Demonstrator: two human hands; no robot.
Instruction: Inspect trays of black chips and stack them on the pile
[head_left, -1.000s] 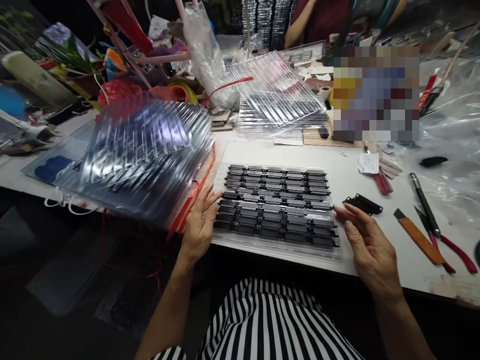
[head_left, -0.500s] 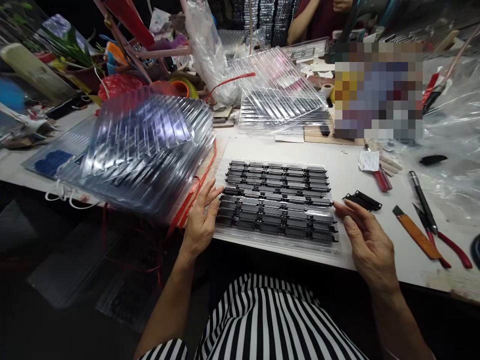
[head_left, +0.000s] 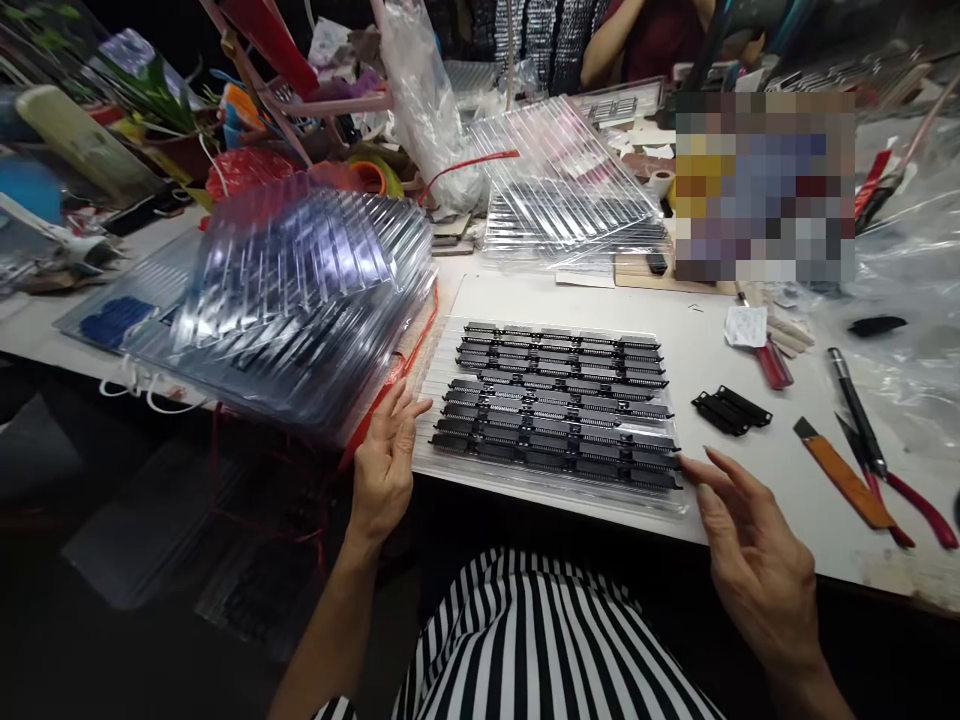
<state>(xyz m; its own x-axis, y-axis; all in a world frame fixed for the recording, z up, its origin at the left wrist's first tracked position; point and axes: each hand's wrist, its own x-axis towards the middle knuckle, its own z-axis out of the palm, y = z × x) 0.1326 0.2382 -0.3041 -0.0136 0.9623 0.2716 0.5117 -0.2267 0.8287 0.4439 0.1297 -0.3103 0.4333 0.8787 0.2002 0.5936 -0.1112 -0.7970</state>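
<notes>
A clear plastic tray [head_left: 555, 480] lies at the table's front edge, with rows of black comb-like parts [head_left: 551, 405] in it. My left hand [head_left: 386, 465] is just left of the tray, its fingers apart and nothing in them. At the tray's right front corner, my right hand [head_left: 757, 550] has its fingers spread and holds nothing; a fingertip is close to the tray's right side, and contact cannot be made out. A few loose black parts [head_left: 731, 409] lie on the table right of the tray.
Stacked clear ribbed trays [head_left: 300, 270] stand at the left, with more trays [head_left: 570, 190] behind. To the right lie an orange-handled blade [head_left: 847, 475], red-handled pliers [head_left: 922, 508] and a black pen-like tool [head_left: 855, 405]. Another person's arm [head_left: 611, 40] shows at the back.
Both hands have moved outward and toward the table's front edge, away from the tray's sides. The loaded tray still lies on the table.
</notes>
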